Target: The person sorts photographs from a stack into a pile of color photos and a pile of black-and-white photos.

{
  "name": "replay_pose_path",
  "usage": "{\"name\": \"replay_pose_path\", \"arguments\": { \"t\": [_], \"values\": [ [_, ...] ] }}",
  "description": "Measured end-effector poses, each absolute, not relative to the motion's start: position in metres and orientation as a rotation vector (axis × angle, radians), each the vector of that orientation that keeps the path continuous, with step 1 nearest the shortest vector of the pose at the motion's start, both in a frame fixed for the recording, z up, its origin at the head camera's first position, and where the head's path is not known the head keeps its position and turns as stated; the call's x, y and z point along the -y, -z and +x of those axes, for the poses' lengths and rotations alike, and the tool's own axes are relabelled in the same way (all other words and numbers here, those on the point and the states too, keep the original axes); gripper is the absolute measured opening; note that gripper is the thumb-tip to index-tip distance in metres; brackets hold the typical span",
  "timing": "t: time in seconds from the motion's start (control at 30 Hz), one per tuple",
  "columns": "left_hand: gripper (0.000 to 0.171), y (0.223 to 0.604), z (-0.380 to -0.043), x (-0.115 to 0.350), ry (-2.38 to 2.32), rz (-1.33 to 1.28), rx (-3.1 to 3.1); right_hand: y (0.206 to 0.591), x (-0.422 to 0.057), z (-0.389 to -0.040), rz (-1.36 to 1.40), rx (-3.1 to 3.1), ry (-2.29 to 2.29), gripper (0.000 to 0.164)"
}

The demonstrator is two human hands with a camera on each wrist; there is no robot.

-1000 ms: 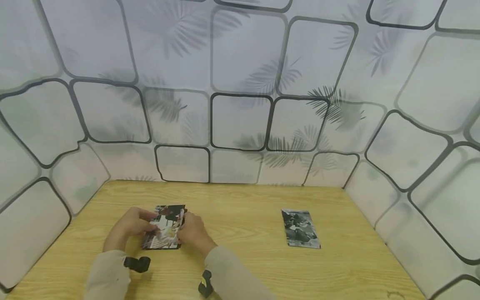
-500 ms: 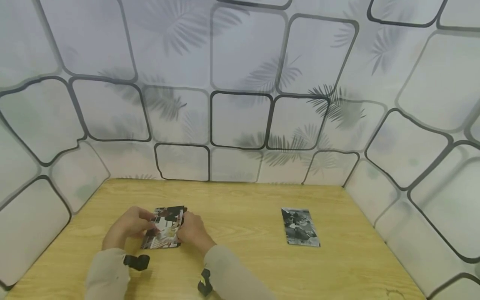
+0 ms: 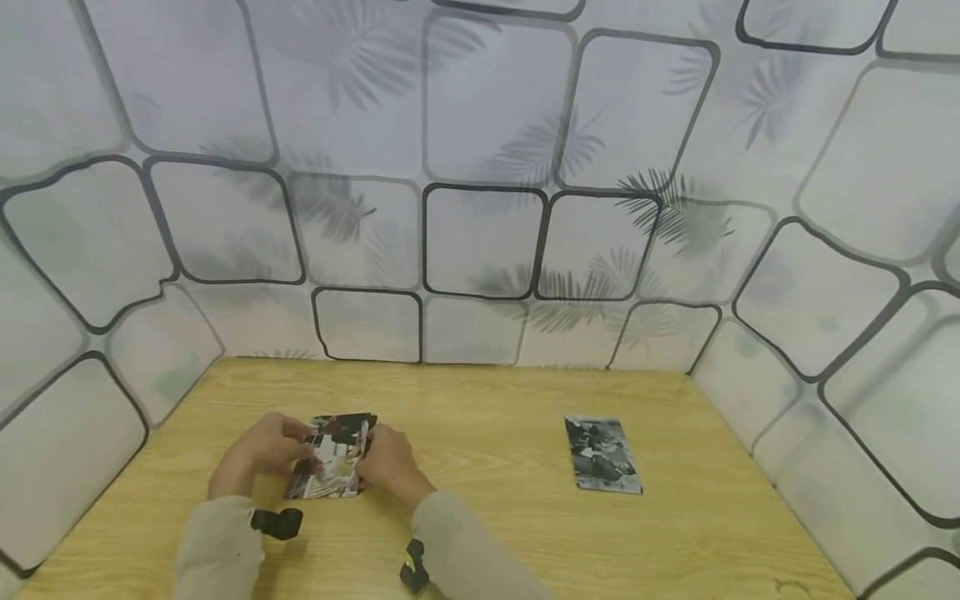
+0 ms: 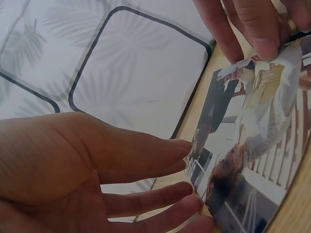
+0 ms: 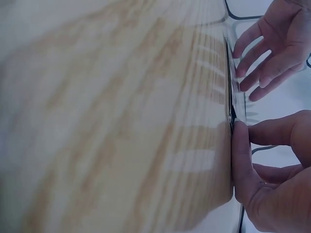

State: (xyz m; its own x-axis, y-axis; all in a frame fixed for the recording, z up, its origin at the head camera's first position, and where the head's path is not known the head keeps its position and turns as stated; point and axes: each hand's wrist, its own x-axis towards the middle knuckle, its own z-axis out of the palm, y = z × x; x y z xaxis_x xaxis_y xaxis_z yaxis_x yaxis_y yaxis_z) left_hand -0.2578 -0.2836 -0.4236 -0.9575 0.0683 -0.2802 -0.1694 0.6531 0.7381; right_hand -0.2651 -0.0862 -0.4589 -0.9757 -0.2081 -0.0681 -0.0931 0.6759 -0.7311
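A small stack of printed photos point(image 3: 334, 458) lies flat on the left part of the table, the top one in colour with a figure in white. My left hand point(image 3: 264, 447) touches the stack's left edge, its fingers and thumb extended, as the left wrist view shows. At the opposite edge, my right hand point(image 3: 387, 457) pinches the photos between thumb and forefinger. Seen edge-on in the right wrist view, the stack point(image 5: 231, 82) is thin and close against the wood, and the right thumb and finger point(image 5: 272, 132) meet at its near end.
A separate black-and-white photo point(image 3: 602, 454) lies on the right side of the wooden table point(image 3: 480, 517). Patterned cloth walls point(image 3: 480, 242) stand along the back and both sides. Black camera mounts point(image 3: 277, 523) sit on both wrists.
Both hands stay at the stack's edges with only slight finger movement. The stack's upper right corner shows a little more of the photos underneath. The black-and-white photo stays put.
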Motion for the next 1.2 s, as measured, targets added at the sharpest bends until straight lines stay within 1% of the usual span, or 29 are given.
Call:
{"name": "replay_pose_path", "arguments": {
  "t": [0.23, 0.43, 0.6, 0.8, 0.97, 1.2],
  "values": [
    [0.051, 0.422, -0.254, 0.283, -1.243, -0.087, -2.555, 0.458, 0.083, -0.264, -0.231, -2.734, 1.204, 0.043],
    [0.051, 0.424, -0.254, 0.284, -1.269, -0.092, -2.538, 0.456, 0.081, -0.264, -0.211, -2.689, 1.259, 0.044],
    [0.052, 0.424, -0.255, 0.284, -1.270, -0.079, -2.533, 0.456, 0.081, -0.264, -0.195, -2.627, 1.328, 0.041],
    [0.052, 0.425, -0.255, 0.284, -1.253, -0.064, -2.545, 0.458, 0.081, -0.263, -0.203, -2.618, 1.299, 0.039],
    [0.050, 0.419, -0.259, 0.279, -1.137, 0.022, -2.670, 0.455, 0.079, -0.263, -0.228, -2.600, 1.286, 0.041],
    [0.049, 0.405, -0.259, 0.254, -1.107, 0.186, -2.803, 0.444, 0.059, -0.265, -0.409, -2.704, 1.054, 0.039]
  ]
}}
